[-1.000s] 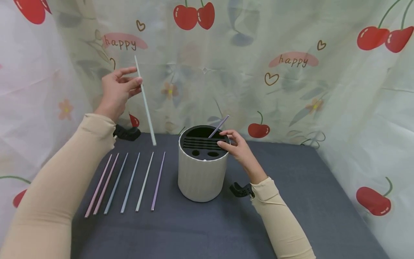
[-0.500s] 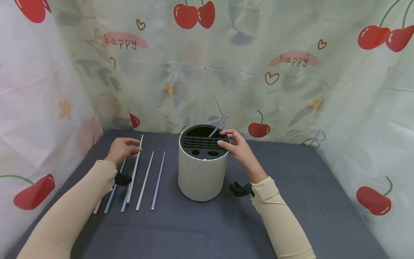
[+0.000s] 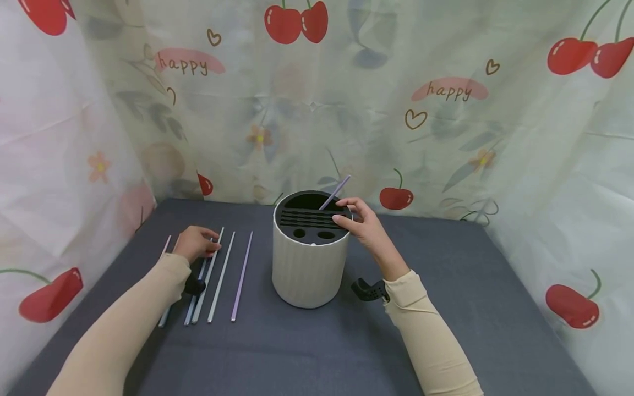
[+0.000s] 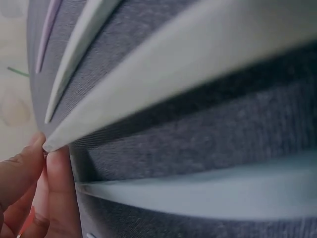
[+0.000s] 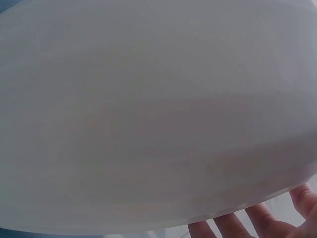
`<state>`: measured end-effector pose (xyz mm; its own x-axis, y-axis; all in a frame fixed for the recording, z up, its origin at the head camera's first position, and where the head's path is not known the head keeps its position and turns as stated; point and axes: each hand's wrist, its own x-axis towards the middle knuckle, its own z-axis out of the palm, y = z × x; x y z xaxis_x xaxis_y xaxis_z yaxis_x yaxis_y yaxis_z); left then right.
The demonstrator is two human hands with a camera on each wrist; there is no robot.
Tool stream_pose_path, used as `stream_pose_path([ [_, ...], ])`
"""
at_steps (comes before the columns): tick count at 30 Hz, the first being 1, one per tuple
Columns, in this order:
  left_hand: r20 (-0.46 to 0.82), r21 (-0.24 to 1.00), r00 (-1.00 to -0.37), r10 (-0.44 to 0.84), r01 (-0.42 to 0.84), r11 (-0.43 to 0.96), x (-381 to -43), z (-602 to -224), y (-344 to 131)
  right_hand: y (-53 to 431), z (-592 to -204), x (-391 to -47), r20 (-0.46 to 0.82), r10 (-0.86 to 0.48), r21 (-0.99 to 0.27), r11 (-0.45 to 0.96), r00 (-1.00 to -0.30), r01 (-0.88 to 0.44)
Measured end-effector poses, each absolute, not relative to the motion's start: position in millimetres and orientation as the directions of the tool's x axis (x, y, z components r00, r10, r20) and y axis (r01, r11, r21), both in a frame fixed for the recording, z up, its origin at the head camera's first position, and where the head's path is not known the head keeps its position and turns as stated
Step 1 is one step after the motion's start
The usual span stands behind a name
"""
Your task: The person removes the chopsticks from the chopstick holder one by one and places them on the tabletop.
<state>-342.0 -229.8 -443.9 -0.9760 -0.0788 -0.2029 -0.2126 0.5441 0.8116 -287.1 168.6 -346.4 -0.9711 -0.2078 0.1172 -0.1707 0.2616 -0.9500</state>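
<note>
My left hand (image 3: 198, 243) pinches the far end of a pale whitish chopstick (image 3: 209, 278), thumb and fingers meeting at its tip in the left wrist view. The chopstick lies along the table just right of a light blue one (image 4: 213, 196). Part of the row on the left is hidden under my forearm. My right hand (image 3: 366, 228) holds the right rim of a ribbed white utensil holder (image 3: 307, 275), fingers bent over the edge. The holder has a black slotted top, and a purple chopstick (image 3: 335, 192) leans out of its rear opening.
Another pale chopstick (image 3: 222, 278) and a purple chopstick (image 3: 242, 278) lie between my left hand and the holder. At the far left a pink chopstick (image 3: 166, 243) shows its end. A printed curtain (image 3: 317, 110) closes off the dark tablecloth (image 3: 317, 357) behind.
My left hand has come down from the raised position with the pale chopstick and now has it low among the row on the table. The right hand has stayed at the holder's rim.
</note>
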Motion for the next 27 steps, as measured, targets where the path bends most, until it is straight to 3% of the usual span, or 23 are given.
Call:
stream_pose_path([
  [27, -0.237, 0.786, -0.968, -0.084, -0.242, 0.568, -353.0, -455.4, -226.3, 169.1, -346.7, -287.5, 0.104, -0.213, -0.956, 0.250, -0.971, -0.157],
])
